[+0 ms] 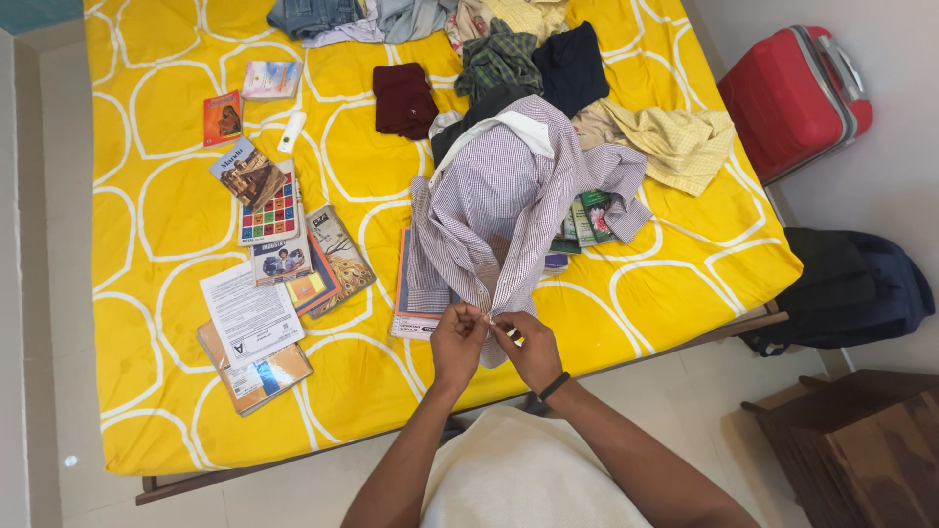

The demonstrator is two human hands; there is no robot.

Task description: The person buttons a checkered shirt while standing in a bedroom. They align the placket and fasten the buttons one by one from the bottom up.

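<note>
Checked shirt (pixel 499 210), pale purple with a white collar, lies spread on the yellow bedsheet (pixel 156 391) near the bed's 6 o'clock edge, its lower front drawn toward the person. Both hands meet at that hem: the left hand (pixel 458 342) pinches the fabric edge, and the right hand (pixel 528 350), a black band on its wrist, is closed on the same placket, touching the left. Books (pixel 279 249) lie scattered at 9 o'clock, a clothes pile (pixel 489 44) at 12 o'clock, a red suitcase (pixel 792 93) at 2 o'clock.
</note>
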